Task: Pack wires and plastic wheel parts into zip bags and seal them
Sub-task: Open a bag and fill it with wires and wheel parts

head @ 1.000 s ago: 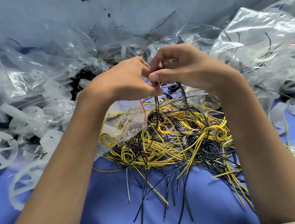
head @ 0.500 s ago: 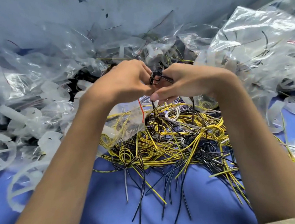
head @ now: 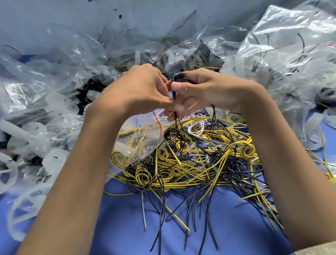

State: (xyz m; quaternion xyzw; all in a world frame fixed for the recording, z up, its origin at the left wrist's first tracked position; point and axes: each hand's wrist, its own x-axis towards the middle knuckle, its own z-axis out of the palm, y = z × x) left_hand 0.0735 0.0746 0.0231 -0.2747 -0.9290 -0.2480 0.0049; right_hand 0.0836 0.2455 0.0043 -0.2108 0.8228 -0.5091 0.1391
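Above the middle of the blue-covered bench (head: 121,237), your left hand (head: 138,91) and right hand (head: 214,91) meet over a small coil of thin black wire (head: 179,77). Your right thumb and fingers (head: 178,86) pinch the coil across its loops. Your left fingers curl in from nine o'clock and pinch the strand just below it. The wire's tails hang towards the loose heap of yellow-and-black wires (head: 186,162) at six o'clock of your hands.

Expect the wire to be light, springy and slick. A wound coil will likely want to unwind, so hold it across the loops, never by a tail.

A clear zip bag with a red strip (head: 143,137) lies just under your left wrist, at seven o'clock, and its mouth is hard to make out. White plastic spoked wheels (head: 0,172) sit at nine o'clock, half buried under film. Clear bags (head: 290,53) heaped at two o'clock glare so much that their contents blur, and whether any is sealed cannot be told. Your elbows are cut off by the lower edge.
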